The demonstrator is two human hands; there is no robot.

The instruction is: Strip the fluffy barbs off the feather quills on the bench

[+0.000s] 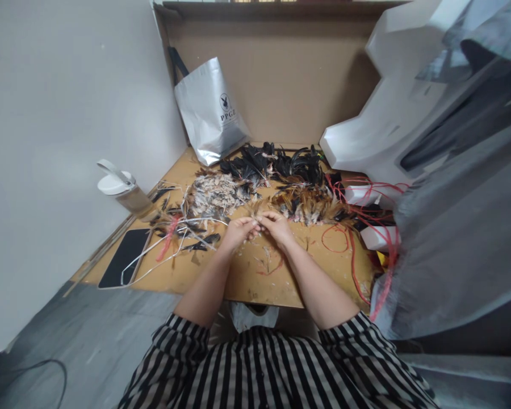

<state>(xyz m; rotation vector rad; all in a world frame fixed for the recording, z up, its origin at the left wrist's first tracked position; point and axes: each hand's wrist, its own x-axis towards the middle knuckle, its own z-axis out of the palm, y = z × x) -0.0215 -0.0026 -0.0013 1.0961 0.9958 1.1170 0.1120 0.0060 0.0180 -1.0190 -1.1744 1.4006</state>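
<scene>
My left hand (241, 232) and my right hand (275, 225) meet over the middle of the wooden table (255, 278). Between their pinched fingertips is a small tuft of brown feathers (256, 207), its tips fanning away from me. Just behind the hands lie a pile of pale, fluffy feathers (217, 194) on the left and a row of brown feathers (309, 204) on the right. Black feathers (298, 165) are heaped farther back. Below the hands, small scraps of feather and red string are scattered on the tabletop.
A silver bag (210, 113) leans at the back. At left are a lidded cup (125, 190), a dark phone (125, 255) and white strips (153, 247). Red string (353, 267) and white blocks (381, 237) lie at right, beside grey cloth (460, 244).
</scene>
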